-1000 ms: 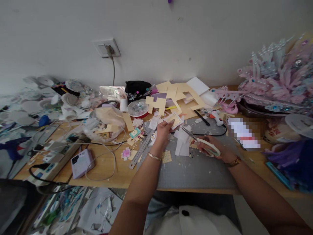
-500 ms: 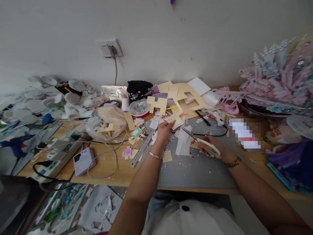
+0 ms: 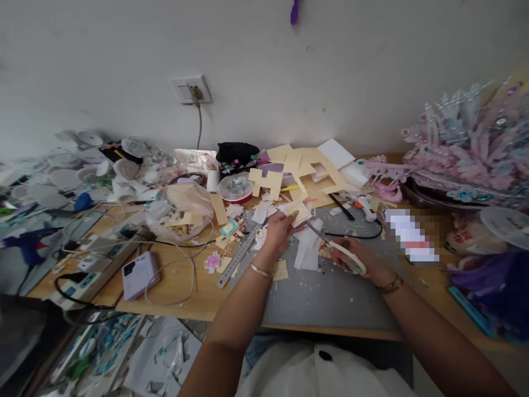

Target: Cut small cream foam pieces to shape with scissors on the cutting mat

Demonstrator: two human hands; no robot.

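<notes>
My left hand [image 3: 280, 230] pinches a small white-edged card with a yellow patterned face [image 3: 298, 212]. Cream-handled scissors [image 3: 349, 257] are in my right hand [image 3: 356, 255], their blades pointing left and reaching the card's lower right edge. White paper strips [image 3: 308, 246] lie on the grey cutting mat [image 3: 330, 300] beneath the blades. A square yellow patterned piece [image 3: 280, 270] rests on the mat beside my left wrist. Left of that arm is a metal ruler [image 3: 236, 259], with a pink-centred cut-out [image 3: 213, 261] near it.
Yellow card offcuts [image 3: 270, 182] and a round container [image 3: 235, 187] stand behind my hands. A glue gun [image 3: 367, 208] and pink headpieces [image 3: 450, 171] are at right. A lilac device [image 3: 140, 274], cables and a power strip [image 3: 99, 270] occupy the left.
The scissors and my right hand have shifted slightly left, and the blades appear closer together. The camera view has tilted a little. My left hand keeps its hold on the card.
</notes>
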